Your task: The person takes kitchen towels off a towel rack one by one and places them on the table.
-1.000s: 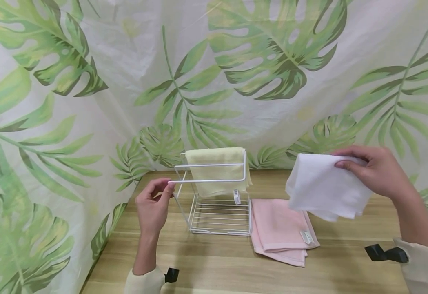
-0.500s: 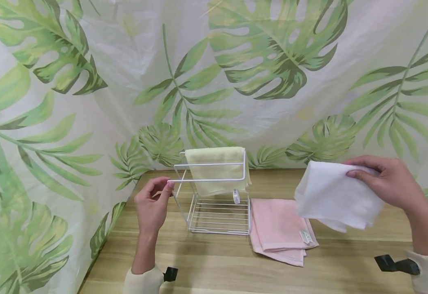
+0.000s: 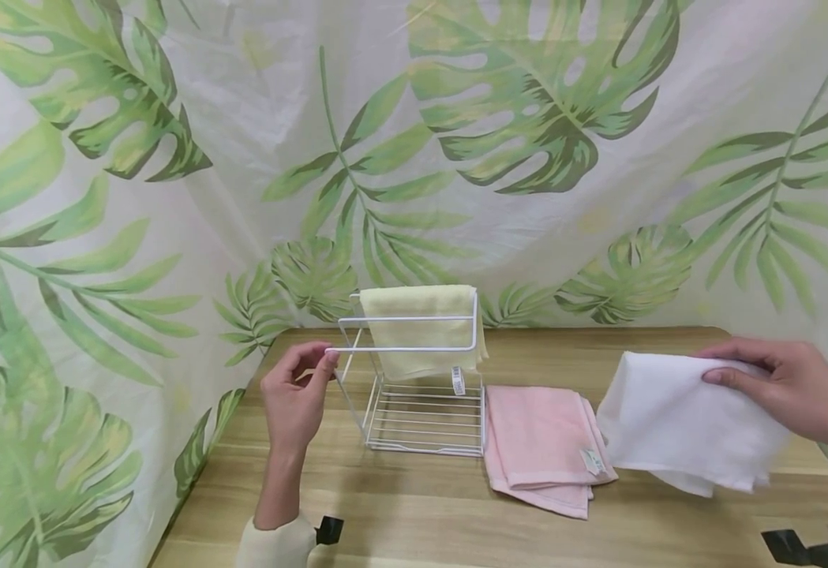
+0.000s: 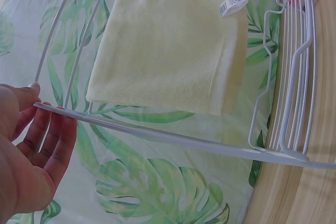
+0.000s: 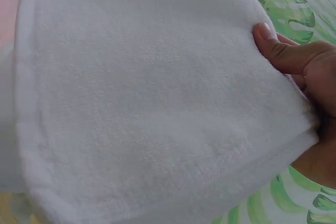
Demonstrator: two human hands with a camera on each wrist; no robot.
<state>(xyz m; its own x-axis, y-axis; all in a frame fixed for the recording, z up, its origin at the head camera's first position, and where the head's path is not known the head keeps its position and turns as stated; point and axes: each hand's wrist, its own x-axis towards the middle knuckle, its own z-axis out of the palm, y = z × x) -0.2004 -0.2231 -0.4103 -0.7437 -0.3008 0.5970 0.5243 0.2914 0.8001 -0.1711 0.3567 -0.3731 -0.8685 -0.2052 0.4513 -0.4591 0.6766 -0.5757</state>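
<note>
My left hand (image 3: 296, 394) pinches the front left corner of a white wire rack (image 3: 414, 349) between thumb and fingers; the left wrist view shows the thumb and fingertips on the rod. Over the rack's rear bar hangs a folded pale yellow towel (image 3: 421, 335) with a small label at its lower edge. My right hand (image 3: 786, 386) holds a folded white towel (image 3: 691, 426) by its upper edge, thumb in front. The towel hangs to the right of a folded pink towel (image 3: 537, 438), which lies on the table beside the rack. White cloth fills most of the right wrist view (image 5: 142, 87).
The wooden table (image 3: 399, 505) carries the rack and the pink towel. Behind it and along its left side hangs a leaf-patterned curtain (image 3: 385, 118). Barred shelving (image 3: 424, 418) forms the rack's low base.
My right hand has moved right and down with the white towel, away from above the pink towel. The left hand keeps its grip on the rack, which stays in place.
</note>
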